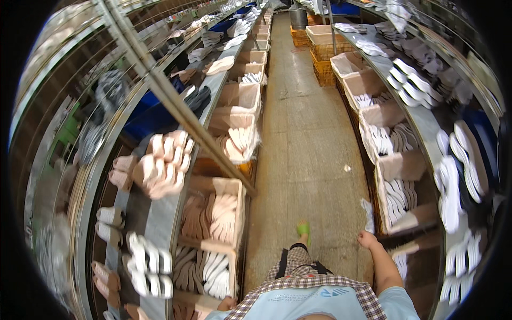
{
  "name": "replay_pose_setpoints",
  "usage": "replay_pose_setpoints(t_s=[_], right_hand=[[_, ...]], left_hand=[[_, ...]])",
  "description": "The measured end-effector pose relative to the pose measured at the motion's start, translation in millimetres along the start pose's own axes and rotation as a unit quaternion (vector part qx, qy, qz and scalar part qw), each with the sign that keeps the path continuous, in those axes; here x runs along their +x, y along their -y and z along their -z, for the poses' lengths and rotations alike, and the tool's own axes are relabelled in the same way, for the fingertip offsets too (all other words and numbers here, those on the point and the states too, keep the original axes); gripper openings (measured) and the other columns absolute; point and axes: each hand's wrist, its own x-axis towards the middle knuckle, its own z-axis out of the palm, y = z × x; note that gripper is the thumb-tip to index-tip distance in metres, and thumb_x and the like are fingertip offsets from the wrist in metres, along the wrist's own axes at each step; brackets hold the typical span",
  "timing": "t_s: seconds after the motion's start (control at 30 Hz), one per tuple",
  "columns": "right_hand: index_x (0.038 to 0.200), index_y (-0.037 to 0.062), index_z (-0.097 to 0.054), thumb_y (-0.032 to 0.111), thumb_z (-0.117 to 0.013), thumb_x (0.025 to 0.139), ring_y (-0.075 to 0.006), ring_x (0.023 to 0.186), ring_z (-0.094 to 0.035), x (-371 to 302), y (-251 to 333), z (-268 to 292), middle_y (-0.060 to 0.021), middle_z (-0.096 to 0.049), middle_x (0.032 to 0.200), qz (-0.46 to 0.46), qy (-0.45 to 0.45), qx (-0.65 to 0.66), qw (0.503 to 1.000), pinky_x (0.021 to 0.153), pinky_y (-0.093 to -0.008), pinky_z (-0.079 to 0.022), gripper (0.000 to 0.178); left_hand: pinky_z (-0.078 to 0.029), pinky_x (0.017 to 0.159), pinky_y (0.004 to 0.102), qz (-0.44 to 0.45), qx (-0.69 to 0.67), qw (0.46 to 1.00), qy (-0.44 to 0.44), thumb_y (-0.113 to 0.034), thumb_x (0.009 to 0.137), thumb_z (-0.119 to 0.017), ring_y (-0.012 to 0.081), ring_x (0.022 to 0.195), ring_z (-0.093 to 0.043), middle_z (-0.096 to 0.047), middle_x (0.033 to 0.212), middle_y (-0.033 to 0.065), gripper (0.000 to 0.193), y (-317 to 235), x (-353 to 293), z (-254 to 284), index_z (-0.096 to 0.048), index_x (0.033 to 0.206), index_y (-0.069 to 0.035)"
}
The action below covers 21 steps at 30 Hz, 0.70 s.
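The right hand [367,239] hangs low beside the aisle, its fingers curled in, with a crumpled strip of whitish plastic [367,212] just beyond its knuckles — I cannot tell whether the fingers pinch the strip, touch it or only pass in front of it. The left hand [228,304] shows at the lower edge, partly hidden by the pale blue shirt [314,303]; whether its fingers are spread or pressed together, I cannot tell. Just ahead of that hand stands a lined crate [232,272] packed with white soles [217,274], with darker brownish soles [188,266] on their left. Farther ahead, another lined crate [241,213] holds pinkish soles [223,216]. Left of the left hand, a metal shelf [160,218] carries stacked white footwear pieces [149,266]. Ahead and to the right of the right hand sits a crate [408,220] of pale soles [394,200] — more white pieces [449,192] lie on the shelf beyond it. Between the hands, and forward of both, a green slipper [303,229] rests on the floor [306,144].
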Motion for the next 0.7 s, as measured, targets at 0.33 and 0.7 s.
replay_pose_setpoints(t_s=[0.33, 0.7], right_hand=[[0.121, 0.0068, -0.053, 0.031, -0.057, 0.079, -0.0305, 0.106, -0.055, 280.5, 179.4, 167.8, -0.0151, -0.057, 0.117, -0.01, 0.14, 0.005, 0.99, 0.091, -0.0374, -0.043, 0.049], [0.1, 0.0032, -0.064, 0.028, -0.059, 0.074, -0.0312, 0.087, -0.061, 688.7, 271.0, 331.3, -0.019, -0.064, 0.092, 0.058, 0.203, -0.092, 0.973, 0.079, -0.0392, -0.047, 0.036]], left_hand=[[-0.046, 0.082, 0.0364, -0.276, 0.081, 0.954, -0.084, -0.034, 0.08, -0.06, 0.0294, 0.095, -0.059, -0.06, 0.1, 0.0222, 0.052, -524.5, 281.5, 139.3, -0.049, 0.117, 0.002], [-0.049, 0.068, 0.0354, -0.259, -0.021, 0.965, -0.029, -0.026, 0.086, -0.053, 0.0212, 0.083, -0.06, -0.063, 0.088, 0.0119, 0.028, -961.6, 486.2, 230.5, -0.055, 0.104, -0.005]])
